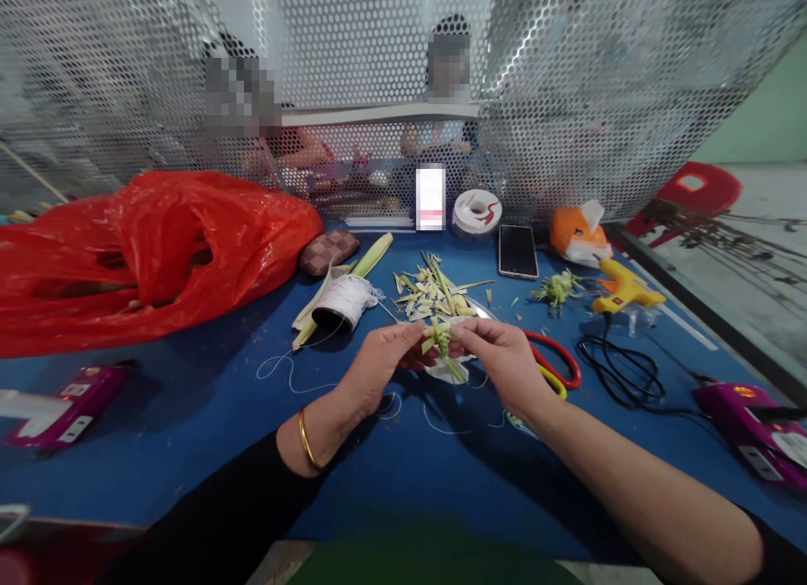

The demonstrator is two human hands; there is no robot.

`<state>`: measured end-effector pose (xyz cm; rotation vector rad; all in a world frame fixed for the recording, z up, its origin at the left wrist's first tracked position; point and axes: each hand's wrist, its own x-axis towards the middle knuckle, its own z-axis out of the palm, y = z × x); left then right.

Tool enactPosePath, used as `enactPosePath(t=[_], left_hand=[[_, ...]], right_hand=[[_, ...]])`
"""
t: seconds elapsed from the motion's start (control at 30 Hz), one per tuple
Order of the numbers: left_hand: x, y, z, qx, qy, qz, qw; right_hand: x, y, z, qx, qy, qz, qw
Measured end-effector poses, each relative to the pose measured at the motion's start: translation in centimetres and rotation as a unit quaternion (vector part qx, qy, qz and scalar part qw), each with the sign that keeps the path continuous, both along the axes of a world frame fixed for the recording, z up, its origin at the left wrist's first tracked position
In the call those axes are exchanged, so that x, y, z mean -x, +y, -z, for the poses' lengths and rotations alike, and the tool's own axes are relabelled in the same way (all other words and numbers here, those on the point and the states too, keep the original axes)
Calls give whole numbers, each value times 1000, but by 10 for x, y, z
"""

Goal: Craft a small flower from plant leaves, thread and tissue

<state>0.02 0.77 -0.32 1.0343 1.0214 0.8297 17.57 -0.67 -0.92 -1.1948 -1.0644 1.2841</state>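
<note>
Blue tabletop (189, 417) carries the work: near its middle the left hand (371, 371) and right hand (504, 362) pinch a small leaf bundle (441, 337) with fingers closed on either end, best kept taut and level, scissors (555, 362) just right, thread spool (344, 303) and leaf scraps (429, 291) farther back.

Both hands are meeting above the blue table (189, 417): the left hand (377, 368) and right hand (504, 362) are pinching a small bundle of green leaf strips (442, 339) between their fingertips. Just behind the bundle, leaf trimmings (429, 295) are lying scattered. A spool of white thread (344, 301) is lying left of it, red-handled scissors (555, 362) right of it, a yellow glue gun (624, 289) farther right.
</note>
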Motion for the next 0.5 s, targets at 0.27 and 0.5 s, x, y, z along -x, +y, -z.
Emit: enactPosePath(t=[0.27,0.5], left_hand=[[-3,0,-1,-15,9,-50,999],[-3,-1,-5,-32,29,-21,999]], right_hand=[[-2,2,1,15,12,20,1000],[-4,3,0,-5,-19,-7,1000]])
